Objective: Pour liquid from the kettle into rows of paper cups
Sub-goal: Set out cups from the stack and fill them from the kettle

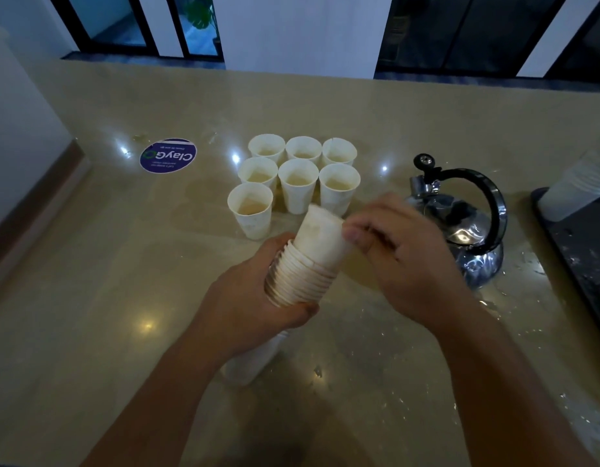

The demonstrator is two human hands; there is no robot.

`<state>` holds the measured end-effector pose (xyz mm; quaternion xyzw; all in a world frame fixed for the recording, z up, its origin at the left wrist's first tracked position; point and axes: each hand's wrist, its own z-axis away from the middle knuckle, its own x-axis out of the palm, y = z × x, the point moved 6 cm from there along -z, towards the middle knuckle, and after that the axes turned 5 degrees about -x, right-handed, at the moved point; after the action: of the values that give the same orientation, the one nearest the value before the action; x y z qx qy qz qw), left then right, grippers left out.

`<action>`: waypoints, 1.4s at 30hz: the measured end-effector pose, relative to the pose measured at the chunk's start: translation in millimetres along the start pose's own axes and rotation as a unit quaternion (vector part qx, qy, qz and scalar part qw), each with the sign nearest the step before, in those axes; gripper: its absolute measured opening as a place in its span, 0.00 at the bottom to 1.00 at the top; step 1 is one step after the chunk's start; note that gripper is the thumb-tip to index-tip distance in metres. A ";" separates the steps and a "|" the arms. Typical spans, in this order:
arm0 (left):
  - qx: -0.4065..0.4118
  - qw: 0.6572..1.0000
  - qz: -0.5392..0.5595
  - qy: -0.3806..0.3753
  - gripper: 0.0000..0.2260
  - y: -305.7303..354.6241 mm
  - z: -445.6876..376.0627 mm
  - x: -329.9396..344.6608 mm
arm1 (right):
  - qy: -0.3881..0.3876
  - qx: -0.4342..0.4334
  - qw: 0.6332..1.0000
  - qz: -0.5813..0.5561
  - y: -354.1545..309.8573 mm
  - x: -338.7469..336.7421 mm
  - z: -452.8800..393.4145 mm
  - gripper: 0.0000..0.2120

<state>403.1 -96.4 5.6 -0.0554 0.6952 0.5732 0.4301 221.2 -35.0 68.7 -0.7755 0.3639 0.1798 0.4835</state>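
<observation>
My left hand (255, 298) grips a stack of nested white paper cups (300, 274), held bottoms-up above the counter. My right hand (403, 251) pinches the topmost cup (320, 235) of that stack at its side. Behind the hands, several white paper cups (297, 178) stand upright in rows, each holding pale liquid; the nearest one (251, 210) is alone at the front left. A shiny steel kettle (467, 230) with a black arched handle stands on the counter to the right of the cups, partly hidden by my right hand.
A beige stone counter (123, 264) carries a round purple sticker (168, 155) at the back left. Water drops lie near the kettle. A dark tray (581, 261) at the right edge holds another cup stack (578, 187). More white cups (255, 358) lie under my left wrist.
</observation>
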 end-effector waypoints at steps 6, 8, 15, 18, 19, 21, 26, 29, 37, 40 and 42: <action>0.009 0.991 0.069 0.111 0.41 -11.9 7.3 -23.7 | 0.160 0.029 0.987 -0.001 5.6 -49.5 -7.4 0.04; 0.027 0.986 0.080 0.146 0.43 -10.4 8.7 -29.8 | 0.111 0.061 0.992 -0.010 17.8 -40.5 -5.7 0.04; 0.037 0.974 0.100 0.201 0.45 -12.6 11.5 -29.2 | -0.193 0.172 0.965 0.047 48.6 21.3 23.9 0.07; 0.032 0.972 0.094 0.211 0.46 -9.9 14.3 -31.8 | -0.239 0.186 0.951 0.068 51.5 28.5 28.0 0.09; 0.029 0.973 0.089 0.212 0.47 -8.6 14.1 -33.7 | -0.250 0.189 0.947 0.069 51.9 28.4 28.0 0.09; 0.031 0.973 0.075 0.215 0.47 -4.0 14.0 -39.7 | -0.261 0.190 0.945 0.059 52.1 25.0 26.6 0.12; 0.145 0.922 0.054 0.355 0.25 29.7 33.1 -70.2 | 0.012 0.110 0.994 0.001 38.7 -21.5 10.9 0.10; 0.282 0.879 0.076 0.378 0.13 67.6 43.5 -73.7 | 0.224 0.092 0.968 0.060 39.0 -59.9 11.7 0.06; 0.219 0.951 0.166 0.145 0.10 128.6 -34.3 10.4 | 0.294 0.281 0.910 0.079 112.6 -89.1 22.5 0.15; 0.131 0.977 0.158 0.056 0.07 127.0 -73.5 50.2 | 0.297 0.296 0.906 0.057 123.7 -96.4 22.1 0.11; 0.111 0.985 0.128 0.035 0.06 128.1 -91.5 64.9 | 0.293 0.301 0.906 0.049 126.1 -97.9 20.8 0.11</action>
<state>240.6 -103.5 56.2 0.0616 0.7703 0.5407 0.3324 64.0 -12.2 42.5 -0.5921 0.5634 -0.1503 0.5562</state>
